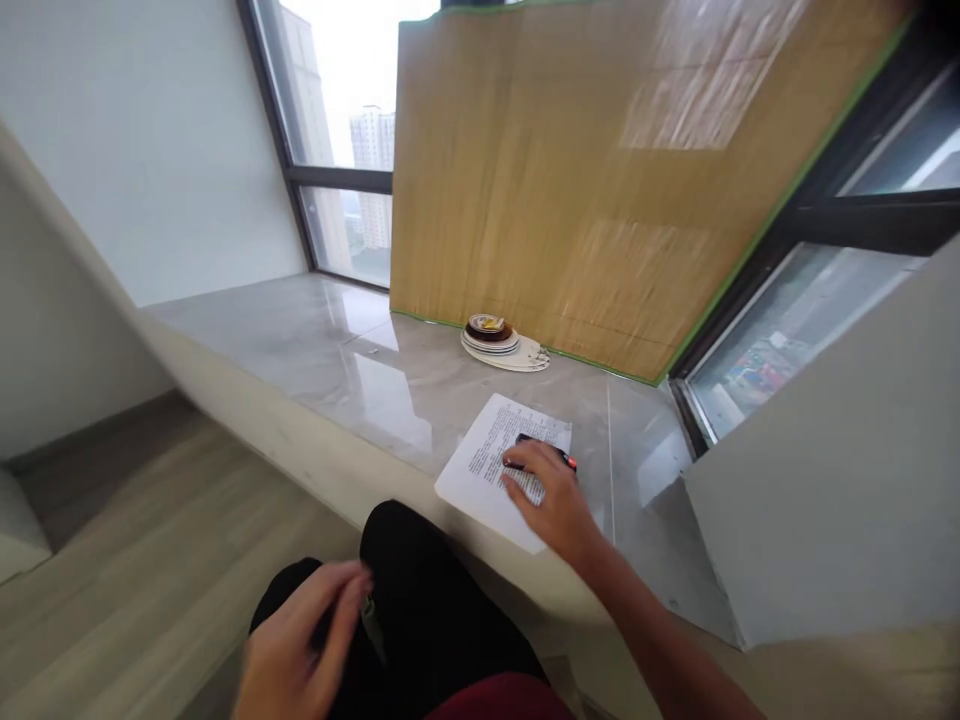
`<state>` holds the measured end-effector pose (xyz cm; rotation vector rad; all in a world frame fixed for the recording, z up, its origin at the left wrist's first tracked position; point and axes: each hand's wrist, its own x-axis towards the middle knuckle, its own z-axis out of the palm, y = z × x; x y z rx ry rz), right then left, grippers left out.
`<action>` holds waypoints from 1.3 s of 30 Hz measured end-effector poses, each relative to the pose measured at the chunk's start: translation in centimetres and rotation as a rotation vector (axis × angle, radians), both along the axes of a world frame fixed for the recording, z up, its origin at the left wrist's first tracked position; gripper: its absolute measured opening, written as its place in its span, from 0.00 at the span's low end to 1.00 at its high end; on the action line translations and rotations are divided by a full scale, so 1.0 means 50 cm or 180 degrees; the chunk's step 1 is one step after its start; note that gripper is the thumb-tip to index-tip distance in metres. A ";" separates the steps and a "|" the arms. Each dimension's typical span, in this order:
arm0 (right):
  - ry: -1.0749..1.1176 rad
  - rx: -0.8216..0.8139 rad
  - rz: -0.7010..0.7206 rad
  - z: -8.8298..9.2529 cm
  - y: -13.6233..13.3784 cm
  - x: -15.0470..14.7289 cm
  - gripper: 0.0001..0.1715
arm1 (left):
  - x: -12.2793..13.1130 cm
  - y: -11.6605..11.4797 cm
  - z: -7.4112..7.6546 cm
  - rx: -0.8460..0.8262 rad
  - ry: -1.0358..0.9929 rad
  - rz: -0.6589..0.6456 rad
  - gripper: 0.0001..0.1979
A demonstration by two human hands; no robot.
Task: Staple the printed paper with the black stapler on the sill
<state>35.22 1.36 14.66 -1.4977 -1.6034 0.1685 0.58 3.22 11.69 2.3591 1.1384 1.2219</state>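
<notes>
Left hand (281, 655) hung blurred above black trousers (442, 610), its grip impossible to tell; right hand (559, 505) arched over black object (561, 454) with red end, on printed paper (480, 490) near front edge of surface (300, 345), hold unclear

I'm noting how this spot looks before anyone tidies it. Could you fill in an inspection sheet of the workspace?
Surface: grey, glossy ledge with window reflections.
Job's things: printed paper lying near the ledge's front edge; black object with a red end over it, partly hidden.
Clutter: stacked plates farther back, something yellow on top.
Hands: right hand at the black object, grip unclear; left hand above the lap, blurred, contents unclear.
Cables: nothing seen.
Surroundings: tan mat covering part of the window; white wall; wood-look floor.
</notes>
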 end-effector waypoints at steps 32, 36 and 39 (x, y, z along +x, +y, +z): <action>0.0340 -0.0204 0.0223 -0.140 0.213 0.297 0.33 | 0.606 0.584 -0.085 -0.0276 0.2183 -0.0867 0.27; 0.0300 -0.0193 0.0169 -0.136 0.213 0.291 0.32 | 0.595 0.569 -0.089 0.0074 0.1985 -0.0473 0.23; 0.0253 -0.0165 0.0277 -0.139 0.211 0.284 0.31 | 0.595 0.588 -0.073 0.0227 0.1787 -0.0194 0.22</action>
